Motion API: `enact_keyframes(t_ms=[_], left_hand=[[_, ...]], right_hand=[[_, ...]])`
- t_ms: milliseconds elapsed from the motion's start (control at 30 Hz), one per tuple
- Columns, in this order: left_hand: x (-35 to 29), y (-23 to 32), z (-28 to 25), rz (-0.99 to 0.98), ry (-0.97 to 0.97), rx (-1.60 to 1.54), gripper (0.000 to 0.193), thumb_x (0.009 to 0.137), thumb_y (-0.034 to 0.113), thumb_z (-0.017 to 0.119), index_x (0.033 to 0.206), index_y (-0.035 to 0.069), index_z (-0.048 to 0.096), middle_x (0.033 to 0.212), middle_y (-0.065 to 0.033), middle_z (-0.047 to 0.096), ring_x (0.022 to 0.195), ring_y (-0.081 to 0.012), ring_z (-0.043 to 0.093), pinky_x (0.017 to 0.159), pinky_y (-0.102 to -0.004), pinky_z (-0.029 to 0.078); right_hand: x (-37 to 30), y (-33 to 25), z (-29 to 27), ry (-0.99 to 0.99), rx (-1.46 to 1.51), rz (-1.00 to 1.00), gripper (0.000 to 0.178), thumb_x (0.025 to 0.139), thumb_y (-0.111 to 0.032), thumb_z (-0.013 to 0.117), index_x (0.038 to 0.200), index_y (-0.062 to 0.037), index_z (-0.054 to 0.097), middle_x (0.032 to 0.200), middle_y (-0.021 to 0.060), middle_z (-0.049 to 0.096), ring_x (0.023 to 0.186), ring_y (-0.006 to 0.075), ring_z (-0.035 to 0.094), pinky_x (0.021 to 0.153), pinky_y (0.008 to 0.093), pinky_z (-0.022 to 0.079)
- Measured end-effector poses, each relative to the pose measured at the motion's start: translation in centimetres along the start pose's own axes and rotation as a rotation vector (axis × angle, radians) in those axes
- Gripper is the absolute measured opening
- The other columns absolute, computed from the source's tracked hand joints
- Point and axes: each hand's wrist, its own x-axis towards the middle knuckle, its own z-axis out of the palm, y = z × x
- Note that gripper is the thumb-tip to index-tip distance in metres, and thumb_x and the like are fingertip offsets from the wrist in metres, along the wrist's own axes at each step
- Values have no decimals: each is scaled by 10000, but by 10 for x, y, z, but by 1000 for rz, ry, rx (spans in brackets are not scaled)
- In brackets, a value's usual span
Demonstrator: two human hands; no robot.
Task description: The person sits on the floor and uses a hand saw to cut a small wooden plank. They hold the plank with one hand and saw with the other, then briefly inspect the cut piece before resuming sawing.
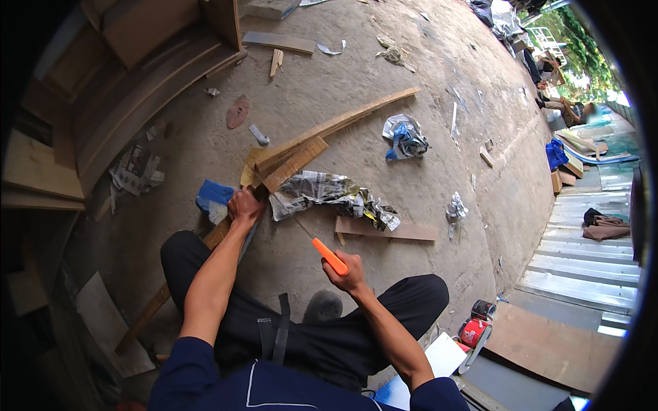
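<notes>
My left hand (243,207) is closed around a brown wooden strip (296,164) that slants across the floor and passes beneath my forearm. Its fingertips are partly hidden. In my right hand (346,274) is a tool with an orange handle (330,256) and a thin metal blade, its tip pointing toward the wood; its exact kind is unclear. A long thin wooden batten (356,113) lies beyond my left hand. Crumpled newspaper (315,190) lies just right of that hand, and a blue-and-white packet (214,195) just left.
A wooden cabinet (147,68) stands far left. A flat board (387,229) and crumpled blue-and-grey paper (406,139) lie on the concrete floor. Tape rolls (473,332) sit near my right knee. Other people (572,111) sit at the far right beside corrugated sheets (582,253).
</notes>
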Motion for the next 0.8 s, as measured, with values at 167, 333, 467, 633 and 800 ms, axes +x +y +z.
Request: enact_keyframes(t_ms=[167, 333, 467, 633, 800], left_hand=[[6, 4, -4, -19, -45, 18, 493, 827, 494, 595, 979, 38, 704, 970, -241, 678, 936, -412, 655, 818, -496, 520], [3, 5, -6, 2, 17, 6, 523, 835, 525, 572, 967, 34, 696, 947, -238, 678, 926, -412, 653, 802, -499, 516], [-1, 5, -2, -6, 31, 11, 550, 819, 548, 573, 968, 32, 693, 956, -228, 677, 931, -408, 647, 801, -492, 516], [-4, 4, -13, 56, -15, -49, 574, 784, 561, 592, 966, 25, 685, 1000, -188, 679, 961, -382, 642, 814, -483, 515], [-13, -3, -16, 162, 54, -52, 559, 812, 559, 552, 995, 46, 680, 1041, -171, 676, 984, -366, 633, 857, -465, 501]], right_hand=[[3, 3, 2, -15, -5, -6, 160, 774, -128, 703, 714, -28, 594, 597, 150, 578, 521, 306, 598, 507, 350, 462], [-9, -4, -11, -26, 5, 56, 146, 780, -121, 694, 726, -19, 605, 600, 149, 577, 499, 273, 588, 504, 336, 455], [-10, -9, -15, -14, 8, 71, 155, 787, -129, 698, 738, -11, 610, 602, 147, 577, 498, 263, 584, 507, 325, 453], [-2, -12, -20, -15, 219, 339, 195, 831, -159, 698, 760, 9, 626, 605, 89, 590, 528, 147, 560, 525, 300, 437], [3, -21, -13, 17, 200, 205, 211, 846, -180, 685, 774, 10, 630, 587, 81, 565, 516, 134, 518, 520, 304, 423]])
